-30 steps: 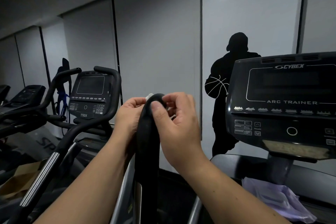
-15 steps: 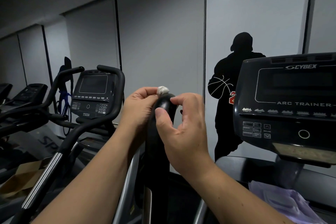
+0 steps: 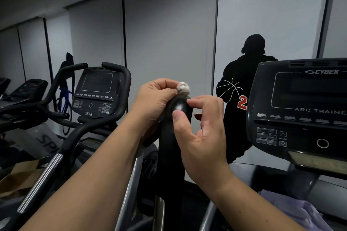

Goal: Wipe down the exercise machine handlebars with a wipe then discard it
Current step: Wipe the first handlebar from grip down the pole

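Atop the smooth, rounded black handlebar, the left hand pinches a crumpled white wipe against its tip. The right hand has thumb and fingers curled on the glossy grip.

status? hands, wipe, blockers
Left hand pinches balled wipe atop handlebar. Right hand grips handlebar tip. Nothing in the way.
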Demonstrator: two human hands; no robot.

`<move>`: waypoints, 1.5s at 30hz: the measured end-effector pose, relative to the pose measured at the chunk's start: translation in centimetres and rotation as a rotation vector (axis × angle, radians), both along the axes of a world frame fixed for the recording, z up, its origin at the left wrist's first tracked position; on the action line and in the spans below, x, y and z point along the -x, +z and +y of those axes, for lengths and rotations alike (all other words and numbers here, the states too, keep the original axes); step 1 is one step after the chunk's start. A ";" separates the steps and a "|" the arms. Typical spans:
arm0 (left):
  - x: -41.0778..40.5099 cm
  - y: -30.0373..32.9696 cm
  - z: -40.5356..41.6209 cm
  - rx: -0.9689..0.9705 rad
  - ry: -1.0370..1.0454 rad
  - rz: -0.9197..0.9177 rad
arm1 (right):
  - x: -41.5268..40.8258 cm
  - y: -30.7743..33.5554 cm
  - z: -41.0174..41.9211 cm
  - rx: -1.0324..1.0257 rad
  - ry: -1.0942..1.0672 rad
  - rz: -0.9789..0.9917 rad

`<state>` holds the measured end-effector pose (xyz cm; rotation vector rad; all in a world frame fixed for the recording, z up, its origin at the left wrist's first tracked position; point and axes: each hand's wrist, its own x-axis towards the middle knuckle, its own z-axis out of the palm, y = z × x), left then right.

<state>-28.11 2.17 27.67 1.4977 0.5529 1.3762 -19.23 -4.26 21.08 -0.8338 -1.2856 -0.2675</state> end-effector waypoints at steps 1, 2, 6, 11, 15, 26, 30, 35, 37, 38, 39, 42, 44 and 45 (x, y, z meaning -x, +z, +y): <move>0.0 0.0 0.2 0.012 0.008 0.018 | 0.0 0.0 0.0 -0.001 0.000 -0.002; 0.1 0.0 0.3 0.013 0.026 0.047 | 0.0 -0.1 0.0 -0.001 0.001 -0.004; 0.2 0.6 0.4 -0.039 0.019 0.071 | -0.2 -0.1 0.1 0.003 0.014 -0.011; 0.1 0.9 1.5 -0.090 0.084 0.155 | -0.3 -0.2 0.2 -0.001 0.013 -0.019; 0.4 1.6 1.7 -0.109 0.033 0.194 | -0.4 -0.3 0.4 -0.009 0.001 -0.024; -0.3 2.8 2.2 -0.112 0.045 0.379 | -0.3 -0.4 0.3 -0.012 0.002 -0.017; -0.7 3.3 2.0 -0.127 0.055 0.405 | -0.3 -0.4 0.1 0.000 0.025 -0.017; -1.1 3.1 2.6 -0.129 0.147 0.441 | -0.2 -0.4 0.2 -0.011 0.044 -0.009; -1.4 3.2 2.6 -0.136 0.182 0.444 | -0.2 -0.4 0.2 -0.027 0.054 -0.012; -1.5 3.3 2.6 -0.134 0.179 0.440 | -0.2 -0.4 0.2 -0.033 0.055 -0.014; -1.6 3.3 2.6 -0.123 0.176 0.440 | -0.2 -0.3 0.3 -0.039 0.052 -0.014; -1.9 3.3 2.6 -0.064 0.204 0.456 | -0.2 -0.2 0.3 -0.021 0.039 -0.020; -1.9 3.3 2.3 -0.034 0.225 0.452 | -0.4 -0.1 0.0 0.006 0.044 -0.037; -1.9 3.3 2.1 -0.023 0.236 0.444 | -0.6 0.1 -0.1 0.019 0.061 -0.049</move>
